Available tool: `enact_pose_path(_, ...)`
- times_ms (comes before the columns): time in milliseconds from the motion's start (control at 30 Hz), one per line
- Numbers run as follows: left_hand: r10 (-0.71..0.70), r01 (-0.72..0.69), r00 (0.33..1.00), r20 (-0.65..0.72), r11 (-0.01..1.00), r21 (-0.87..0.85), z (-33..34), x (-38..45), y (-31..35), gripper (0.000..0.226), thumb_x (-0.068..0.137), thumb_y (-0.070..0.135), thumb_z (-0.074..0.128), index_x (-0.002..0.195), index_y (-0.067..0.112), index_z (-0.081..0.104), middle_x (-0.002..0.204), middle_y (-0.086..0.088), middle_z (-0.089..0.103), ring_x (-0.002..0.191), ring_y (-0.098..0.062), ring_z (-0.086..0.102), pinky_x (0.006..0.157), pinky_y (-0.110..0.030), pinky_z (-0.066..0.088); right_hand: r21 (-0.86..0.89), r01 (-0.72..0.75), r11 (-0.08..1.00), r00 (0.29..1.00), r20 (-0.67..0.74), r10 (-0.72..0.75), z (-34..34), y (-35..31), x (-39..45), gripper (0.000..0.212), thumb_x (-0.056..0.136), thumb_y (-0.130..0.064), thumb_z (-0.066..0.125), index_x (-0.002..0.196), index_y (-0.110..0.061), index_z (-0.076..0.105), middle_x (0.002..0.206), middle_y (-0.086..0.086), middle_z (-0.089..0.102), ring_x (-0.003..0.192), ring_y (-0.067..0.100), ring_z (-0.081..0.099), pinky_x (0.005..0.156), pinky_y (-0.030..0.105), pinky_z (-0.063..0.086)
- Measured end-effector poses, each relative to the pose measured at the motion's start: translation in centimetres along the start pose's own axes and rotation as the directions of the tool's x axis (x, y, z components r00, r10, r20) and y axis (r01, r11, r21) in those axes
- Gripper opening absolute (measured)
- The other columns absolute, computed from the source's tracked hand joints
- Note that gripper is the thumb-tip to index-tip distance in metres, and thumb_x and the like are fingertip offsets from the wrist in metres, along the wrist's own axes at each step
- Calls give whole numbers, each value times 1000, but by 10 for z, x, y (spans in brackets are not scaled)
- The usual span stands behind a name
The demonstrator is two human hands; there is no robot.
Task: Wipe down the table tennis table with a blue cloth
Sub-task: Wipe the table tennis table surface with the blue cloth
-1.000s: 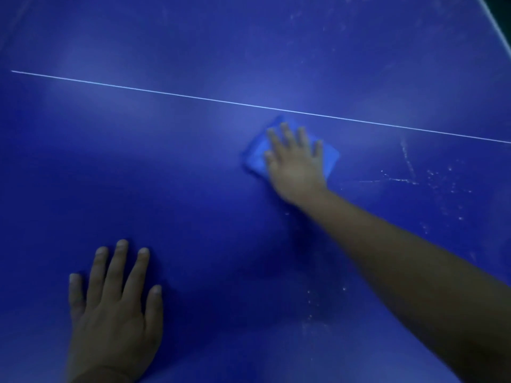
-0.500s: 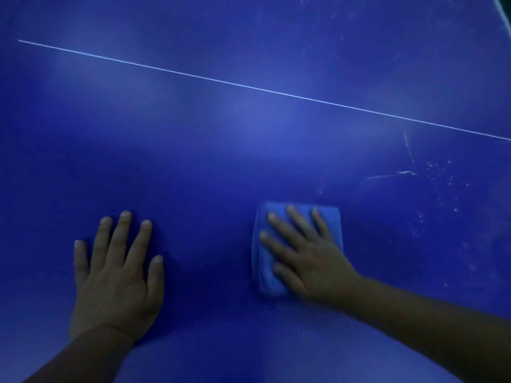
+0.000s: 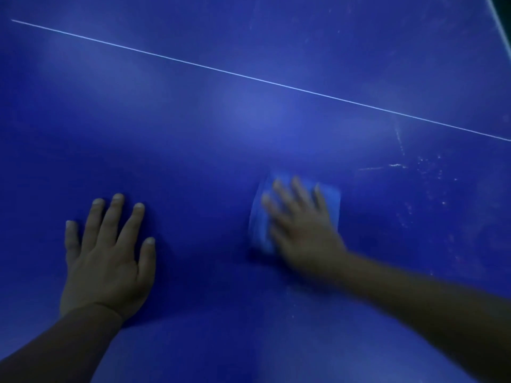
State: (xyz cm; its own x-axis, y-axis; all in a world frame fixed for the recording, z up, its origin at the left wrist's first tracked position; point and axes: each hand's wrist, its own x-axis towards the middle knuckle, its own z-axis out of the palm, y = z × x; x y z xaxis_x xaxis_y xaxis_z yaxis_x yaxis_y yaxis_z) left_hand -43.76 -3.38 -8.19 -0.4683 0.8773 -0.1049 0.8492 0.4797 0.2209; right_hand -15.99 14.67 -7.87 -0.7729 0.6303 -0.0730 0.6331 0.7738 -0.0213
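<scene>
**Head view: blue cloth under right hand on blue worktop**

Head camera looks down on the worktop (image 3: 193,120), a dark blue table tennis surface filling nearly the whole frame. Lighting dim.

Blue cloth (image 3: 260,225): folded into a rough rectangle, lighter blue than the surface, lying flat on the worktop right of centre, on the near side of the white line. Outline is motion-blurred; folds not resolvable.

Right hand (image 3: 301,230): palm down on top of the cloth, fingers (image 3: 297,189) straight and spread, pressing it flat rather than curling round it. Cloth shows past the fingertips and along the hand's left side. Hand blurred; forearm enters from the lower right corner.

Left hand (image 3: 106,252): flat on the bare worktop, left of the cloth and apart from it, fingers straight and slightly fanned, holding nothing. Sharp, no blur. Forearm enters from the lower left corner.

White line (image 3: 249,77): thin, runs diagonally from upper left to the right edge, beyond both hands.

White specks and streaks (image 3: 398,165): scattered on the worktop right of the cloth, below the line.

Worktop edge (image 3: 499,23): pale strip visible at the far right corner.
</scene>
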Motion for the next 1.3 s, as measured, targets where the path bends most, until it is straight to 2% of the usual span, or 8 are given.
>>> enact_pose_path(167,-1,1,1000,-7,1000,-7,0,0,0,66,95,50,23,151,17,38,163,-7,23,153,-25,7,120,-46,-6,35,458,888,885,72,-460,4,0,-36,54,102,-50,33,153,-32,34,164,3,25,150,36,22,118,59,14)
enact_pose_path(267,-3,3,1000,-5,1000,-4,0,1,0,67,95,50,22,151,18,37,163,-6,22,153,-23,5,121,-45,-8,-26,26,999,1000,-14,-27,-5,70,64,57,101,-42,26,154,-22,35,161,11,30,147,41,27,113,65,22)
enact_pose_path(433,-2,2,1000,-12,1000,-9,1,0,-1,66,96,50,22,152,18,36,163,-6,22,153,-23,4,121,-44,-8,138,-599,789,794,-26,608,-16,114,121,57,104,-48,25,158,-31,19,167,-3,11,153,29,8,120,59,8)
enact_pose_path(567,-1,1,1000,-10,1000,-31,-1,0,1,66,96,50,22,153,20,34,164,-6,20,153,-22,2,121,-46,-7,11,-70,998,995,-75,70,6,8,25,56,102,-45,32,155,-25,33,163,9,28,149,39,23,114,65,20)
enact_pose_path(700,8,-8,1000,-11,1000,-29,-2,-1,2,66,96,50,22,153,20,35,163,-7,22,153,-25,5,121,-51,-3,45,418,907,906,46,-420,2,-14,-42,54,103,-49,33,155,-34,28,164,1,24,152,35,17,119,60,12)
enact_pose_path(933,5,-7,999,-41,999,-48,-3,-2,2,67,96,52,17,155,21,28,165,-4,18,153,-20,1,122,-48,-7,124,-315,941,948,1,318,-20,26,123,56,104,-50,27,158,-36,19,167,-8,9,154,25,4,120,56,2)
enact_pose_path(1167,1,-14,997,-80,988,-154,-6,-6,3,76,94,55,18,155,12,29,163,-4,23,153,-20,7,122,-50,-3,32,620,784,783,25,-621,3,-75,15,53,100,-51,34,150,-34,41,163,1,28,151,35,19,118,64,12)
enact_pose_path(1300,30,-41,996,-82,990,-138,-3,-6,-1,75,94,57,18,152,13,35,164,-4,22,153,-21,6,122,-48,-5,1,673,740,738,57,-672,1,-9,-14,53,100,-50,37,150,-31,41,162,2,29,150,36,22,117,63,13)
